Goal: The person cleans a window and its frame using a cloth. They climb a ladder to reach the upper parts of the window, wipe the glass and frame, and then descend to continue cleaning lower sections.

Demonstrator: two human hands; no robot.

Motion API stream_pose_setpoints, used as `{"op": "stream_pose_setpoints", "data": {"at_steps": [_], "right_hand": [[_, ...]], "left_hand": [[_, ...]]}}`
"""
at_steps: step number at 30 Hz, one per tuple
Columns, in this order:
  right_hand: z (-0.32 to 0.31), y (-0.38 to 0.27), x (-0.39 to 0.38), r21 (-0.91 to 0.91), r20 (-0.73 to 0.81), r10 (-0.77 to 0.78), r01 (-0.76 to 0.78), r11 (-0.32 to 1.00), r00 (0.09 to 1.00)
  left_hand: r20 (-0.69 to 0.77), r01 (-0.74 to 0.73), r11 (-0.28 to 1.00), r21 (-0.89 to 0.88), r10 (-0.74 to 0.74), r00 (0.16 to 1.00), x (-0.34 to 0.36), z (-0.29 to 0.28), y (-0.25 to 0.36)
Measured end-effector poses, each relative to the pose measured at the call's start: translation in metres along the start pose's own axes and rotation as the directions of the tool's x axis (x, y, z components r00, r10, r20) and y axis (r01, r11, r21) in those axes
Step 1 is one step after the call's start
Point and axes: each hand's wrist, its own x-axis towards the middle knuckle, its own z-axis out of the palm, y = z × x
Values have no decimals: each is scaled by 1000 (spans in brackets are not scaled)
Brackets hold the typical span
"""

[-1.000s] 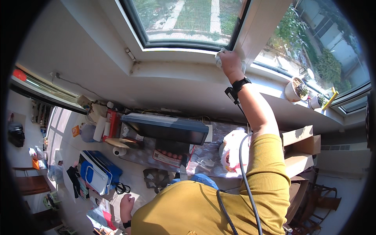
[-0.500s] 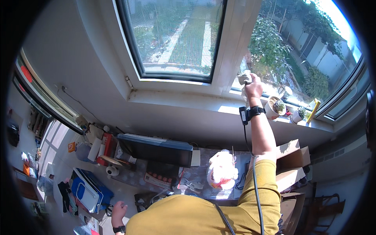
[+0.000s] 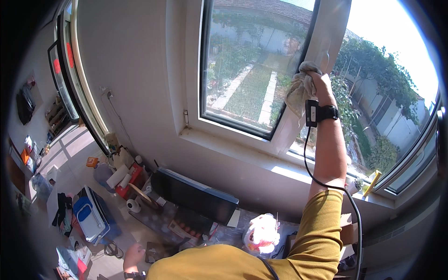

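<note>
The cloth [image 3: 295,96], pale and rumpled, is bunched at its top in my right hand [image 3: 322,87], and its loose lower part hangs in front of the upright window frame [image 3: 332,28] between the two panes. My right grip is closed around the bunch; some fingers are hidden, so I can't tell how hard they press. I take the step in hand to be wiping this frame. To do it well, I'd want the loose part folded under my palm, so that a flat pad and not a dangling tail meets the surface, and I'd press evenly along the edge beside the left pane [image 3: 247,77]. The window handle [image 3: 325,60], just above the hand, calls for going around it so the folds don't snag. Lower down, the sill [image 3: 238,150] carries a potted plant [image 3: 356,185] near a yellow object [image 3: 372,182]; my forearm or the black cable [image 3: 357,224] could knock them in a low sweep. Below, a monitor [image 3: 191,196] and a plush toy [image 3: 261,234] sit on the counter [image 3: 228,235]. My left hand [image 3: 134,255] hangs low, blurred: nothing shows in it, and I can't tell how open it is.
</note>
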Motion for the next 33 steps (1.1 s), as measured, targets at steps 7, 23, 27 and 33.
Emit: {"op": "stream_pose_setpoints", "data": {"at_steps": [7,23,27,33], "right_hand": [[45,3,57,895,369,5,-357,266,929],[90,-32,138,764,644,-284,-572,300,710],[99,-35,137,806,503,-147,-401,436,851],[129,-44,122,776,365,-69,-263,573,928]], "left_hand": [[-34,34,988,153,-30,999,-12,7,-14],[-188,-25,997,-67,12,982,-14,2,-16],[-138,4,1000,-22,-7,990,-18,3,-27],[-136,9,999,-45,-15,991,-16,5,-24]]}}
